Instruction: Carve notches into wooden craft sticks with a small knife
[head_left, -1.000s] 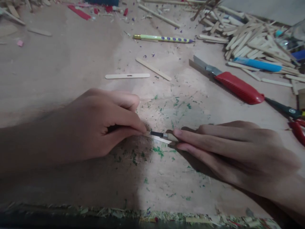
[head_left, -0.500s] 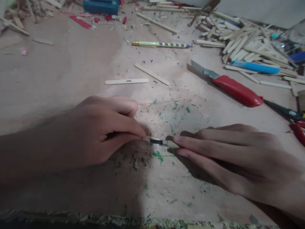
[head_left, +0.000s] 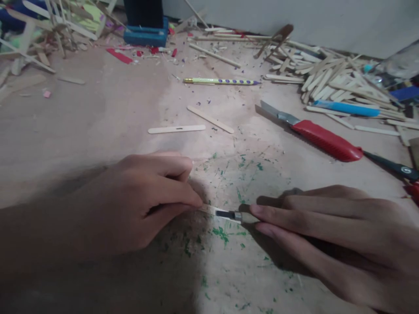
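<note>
My left hand (head_left: 140, 209) pinches a thin stick (head_left: 205, 208) flat; my right hand (head_left: 327, 235) grips a small knife (head_left: 229, 214) on it, mid-cut I judge; next needs steady pressure

Blade (head_left: 225, 214) between left hand (head_left: 137, 205), right hand (head_left: 334, 235)

A scuffed brown work surface (head_left: 81, 131) meets a plain grey wall (head_left: 327, 22), dimly lit.

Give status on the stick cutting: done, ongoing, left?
Done: a slotted stick lies above the hands; green shavings around. In hand: left hand pins a thin stick, right hand presses a small knife on it. Left: this cut looks unfinished; stick pile at right.
</note>
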A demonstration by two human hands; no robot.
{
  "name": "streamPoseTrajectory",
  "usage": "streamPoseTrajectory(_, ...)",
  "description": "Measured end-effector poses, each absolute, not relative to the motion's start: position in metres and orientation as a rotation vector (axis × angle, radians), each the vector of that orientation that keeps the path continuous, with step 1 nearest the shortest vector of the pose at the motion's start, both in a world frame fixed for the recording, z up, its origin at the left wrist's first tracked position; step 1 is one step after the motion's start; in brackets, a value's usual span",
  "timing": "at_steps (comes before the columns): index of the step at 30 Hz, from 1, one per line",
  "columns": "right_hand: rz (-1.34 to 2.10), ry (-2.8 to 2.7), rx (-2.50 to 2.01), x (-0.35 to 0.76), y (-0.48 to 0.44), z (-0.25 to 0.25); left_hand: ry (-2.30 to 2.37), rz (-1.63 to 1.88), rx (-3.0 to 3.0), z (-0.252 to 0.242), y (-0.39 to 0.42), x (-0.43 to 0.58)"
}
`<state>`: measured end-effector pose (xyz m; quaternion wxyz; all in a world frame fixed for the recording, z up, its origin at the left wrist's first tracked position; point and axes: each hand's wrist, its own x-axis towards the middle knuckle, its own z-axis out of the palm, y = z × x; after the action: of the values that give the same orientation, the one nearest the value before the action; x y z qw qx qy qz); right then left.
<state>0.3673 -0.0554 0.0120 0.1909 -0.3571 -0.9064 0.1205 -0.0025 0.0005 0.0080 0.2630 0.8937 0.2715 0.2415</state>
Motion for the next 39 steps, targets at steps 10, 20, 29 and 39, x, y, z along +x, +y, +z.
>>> streamPoseTrajectory(10, 0.391, -2.524, -1.004, 0.37, -0.064, 0.006, 0.744, 0.708, 2.397, 0.005, 0.001, 0.0)
streamPoseTrajectory(20, 0.448, -2.54, -0.91, 0.349, -0.04, 0.022, 0.706, 0.695, 2.431, 0.007, 0.002, -0.004)
streamPoseTrajectory(29, 0.508, -2.51, -0.913, 0.352, -0.04, 0.026, 0.612, 0.659, 2.387, 0.006, -0.004, -0.006)
streamPoseTrajectory(39, 0.536, -2.502, -0.896, 0.354, -0.037, 0.023, 0.576, 0.664, 2.486, 0.007, 0.002, -0.007)
